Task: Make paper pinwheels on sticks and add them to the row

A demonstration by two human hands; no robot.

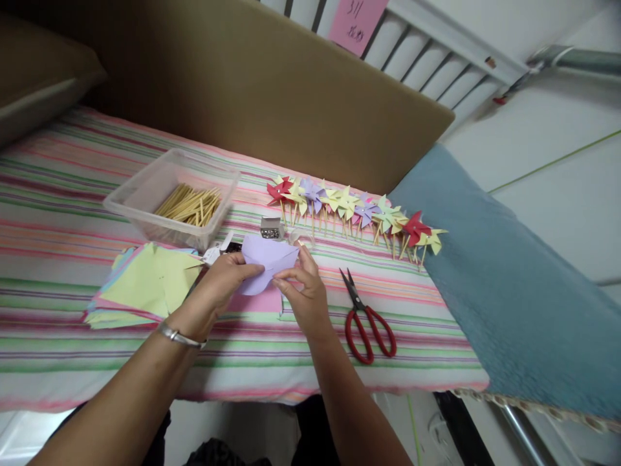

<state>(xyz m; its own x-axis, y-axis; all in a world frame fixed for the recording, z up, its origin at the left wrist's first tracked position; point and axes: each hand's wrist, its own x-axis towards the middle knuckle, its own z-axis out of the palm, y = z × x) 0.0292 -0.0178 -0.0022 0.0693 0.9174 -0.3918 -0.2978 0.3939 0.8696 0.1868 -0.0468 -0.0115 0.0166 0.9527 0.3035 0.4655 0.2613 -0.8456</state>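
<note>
Between my two hands is a sheet of purple paper (269, 254), its corners curling inward, held above the table. My left hand (231, 272) grips its left side, thumb lying on top of the paper. With thumb and fingers, my right hand (305, 285) pinches the right edge. Pink paper (257, 300) lies beneath them. Just behind sits a small open box (270, 228) of shiny metal pieces. Left of my left hand is a stack of coloured paper sheets (150, 278), yellow on top. Scissors with red handles (361, 310) rest to the right of my right hand, blades slightly apart.
A clear plastic bin (140, 204) holds many thin wooden sticks (191, 204). Finished paper pinwheels (347, 204) on sticks lie in a row at the back right. Cardboard (272, 84) stands behind the striped cloth (53, 259); blue cloth (499, 278) is on the right.
</note>
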